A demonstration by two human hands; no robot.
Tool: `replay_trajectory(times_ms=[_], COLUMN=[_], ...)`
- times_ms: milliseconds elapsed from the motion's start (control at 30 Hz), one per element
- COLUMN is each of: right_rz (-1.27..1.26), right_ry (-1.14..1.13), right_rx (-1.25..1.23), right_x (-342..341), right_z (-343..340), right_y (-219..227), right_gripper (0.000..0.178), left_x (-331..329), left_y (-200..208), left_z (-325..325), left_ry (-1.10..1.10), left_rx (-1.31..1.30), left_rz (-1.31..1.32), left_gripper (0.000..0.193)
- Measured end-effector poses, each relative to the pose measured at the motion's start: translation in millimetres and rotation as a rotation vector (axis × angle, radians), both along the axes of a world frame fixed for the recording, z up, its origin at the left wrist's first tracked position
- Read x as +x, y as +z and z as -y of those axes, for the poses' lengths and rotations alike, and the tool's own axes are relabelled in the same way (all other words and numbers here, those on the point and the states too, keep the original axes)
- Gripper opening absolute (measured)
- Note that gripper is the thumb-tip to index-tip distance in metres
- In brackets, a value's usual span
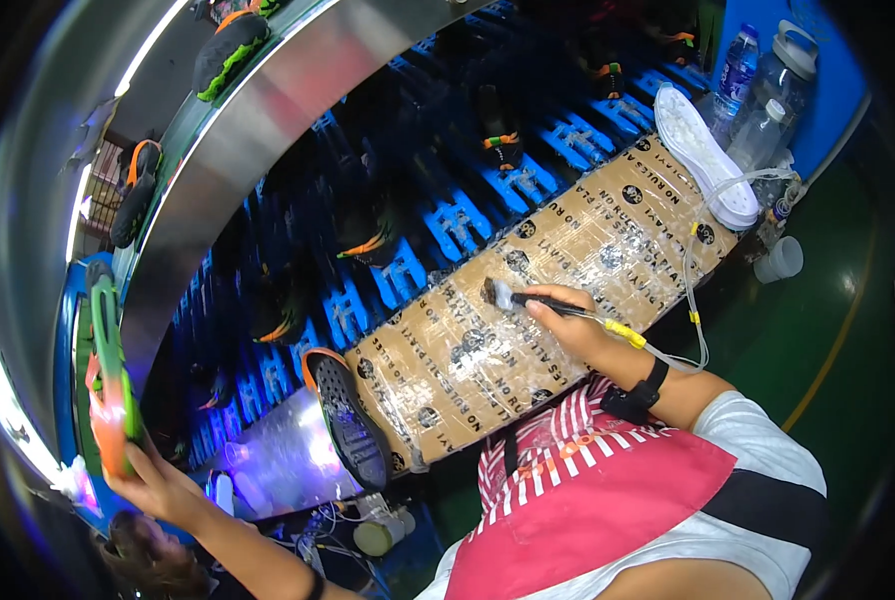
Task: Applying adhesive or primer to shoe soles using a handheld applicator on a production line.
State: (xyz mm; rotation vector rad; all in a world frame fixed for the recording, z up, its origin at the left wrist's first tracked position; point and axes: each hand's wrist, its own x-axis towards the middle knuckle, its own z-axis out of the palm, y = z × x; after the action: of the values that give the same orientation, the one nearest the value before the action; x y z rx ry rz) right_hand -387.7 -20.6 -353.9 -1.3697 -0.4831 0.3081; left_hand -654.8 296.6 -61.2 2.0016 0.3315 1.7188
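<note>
At the far left, my left hand (156, 487) grips the orange end of a green and orange shoe sole (114, 385). The sole stands on edge, its green end pointing away from me. My right hand (566, 318) is closed round the black handle of a brush (538, 301) above the cardboard-covered bench (558, 250). Its dark bristles point left, and a thin clear tube with yellow fittings (625, 333) runs from the handle's end. Between my hands, a dark shoe part with small holes and an orange edge (348, 418) lies at the bench's left end.
A white sole (706, 160) lies at the bench's right end, near bottles (736, 75) and a plastic cup (778, 260). Beyond the bench, blue racks (458, 225) carry dark shoes with orange trim. Another person's head (148, 560) shows at lower left.
</note>
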Motion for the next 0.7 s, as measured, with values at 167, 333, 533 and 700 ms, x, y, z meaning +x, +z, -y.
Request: replay_trajectory(times_ms=[167,333,533,700], right_rz=[0.028,-0.012,-0.102,-0.113], right_ry=[-0.161,-0.229,-0.196,-0.19], right_rx=[0.076,0.093,0.106,0.084], right_x=[4,4,-3,-5], right_z=[-1,4,16,12], right_y=[-4,-10,-9,-13], right_gripper=[0.023,0.025,0.026,0.024], left_x=[3,14,-7,-38], left_y=[-83,-171,-195,-130], left_z=[143,201,215,179], left_ry=[-0.014,-0.36,-0.316,-0.322], left_rx=[0.166,-0.162,-0.266,-0.391], left_rz=[-0.339,-0.671,-1.057,-1.394], left_gripper=[0.042,0.037,0.037,0.038])
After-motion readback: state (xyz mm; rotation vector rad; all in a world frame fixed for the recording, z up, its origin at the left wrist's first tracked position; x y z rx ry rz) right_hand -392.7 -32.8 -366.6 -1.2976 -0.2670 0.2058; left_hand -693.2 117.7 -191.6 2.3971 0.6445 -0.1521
